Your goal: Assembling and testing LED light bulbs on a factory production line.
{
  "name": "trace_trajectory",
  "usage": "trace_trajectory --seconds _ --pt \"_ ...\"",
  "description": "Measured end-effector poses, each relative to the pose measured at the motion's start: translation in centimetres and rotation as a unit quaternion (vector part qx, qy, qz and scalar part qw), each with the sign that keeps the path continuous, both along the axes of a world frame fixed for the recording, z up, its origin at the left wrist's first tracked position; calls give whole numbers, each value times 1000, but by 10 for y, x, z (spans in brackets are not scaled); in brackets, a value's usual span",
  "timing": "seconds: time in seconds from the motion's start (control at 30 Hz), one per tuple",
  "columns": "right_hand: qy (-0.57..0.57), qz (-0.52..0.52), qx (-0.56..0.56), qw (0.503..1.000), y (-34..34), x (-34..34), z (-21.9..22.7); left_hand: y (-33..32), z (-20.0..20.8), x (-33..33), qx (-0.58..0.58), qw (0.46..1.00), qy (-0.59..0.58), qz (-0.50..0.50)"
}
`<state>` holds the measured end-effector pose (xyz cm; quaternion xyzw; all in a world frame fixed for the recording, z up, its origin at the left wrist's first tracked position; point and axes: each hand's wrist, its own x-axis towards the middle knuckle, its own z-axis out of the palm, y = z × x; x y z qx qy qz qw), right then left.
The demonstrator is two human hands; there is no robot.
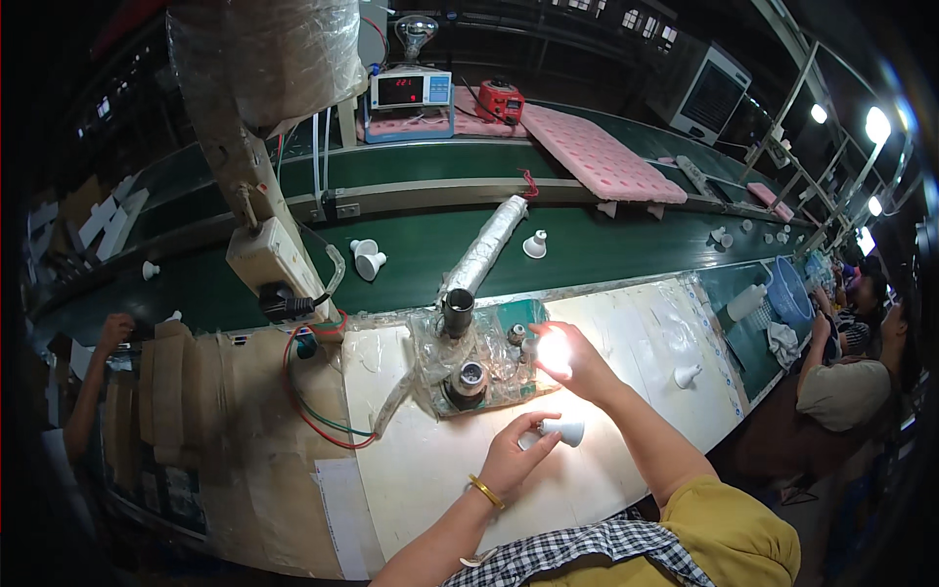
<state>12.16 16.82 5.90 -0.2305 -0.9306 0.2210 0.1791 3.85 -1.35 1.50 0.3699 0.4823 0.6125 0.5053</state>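
Note:
My right hand (585,364) is closed around a brightly lit spotlight bulb (555,353), whose base points toward a small metal contact post (517,335) on the test fixture. Glare hides exactly where bulb and post meet. Nearer to me, my left hand (516,452), with a gold bangle at its wrist, grips a white unlit spotlight bulb (567,431) just above the white board. The test fixture (437,338) is wrapped in clear plastic. It carries a black upright socket (458,311) and a round lamp holder (469,377).
Red and green wires (328,437) loop left of the fixture. One white bulb (688,376) lies on the board at right; others lie on the green conveyor (411,259). Behind stand a meter (411,90) and a pink foam tray (606,152). People work at both sides.

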Motion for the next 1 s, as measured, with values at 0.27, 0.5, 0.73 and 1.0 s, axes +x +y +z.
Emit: trace_trajectory --seconds 0.27,0.5,0.73,1.0 --pt "78 9 -350 933 51 -55 25 5 9 -3 -19 1000 -20 3" --pt "44 -169 28 984 134 -115 -30 6 5 -6 -33 999 -42 -2" --pt "43 -62 -12 997 141 -102 -41 4 2 -6 -40 998 -44 -7" --pt "-24 -42 -162 986 20 -14 25 5 8 -5 -53 994 -92 -9"
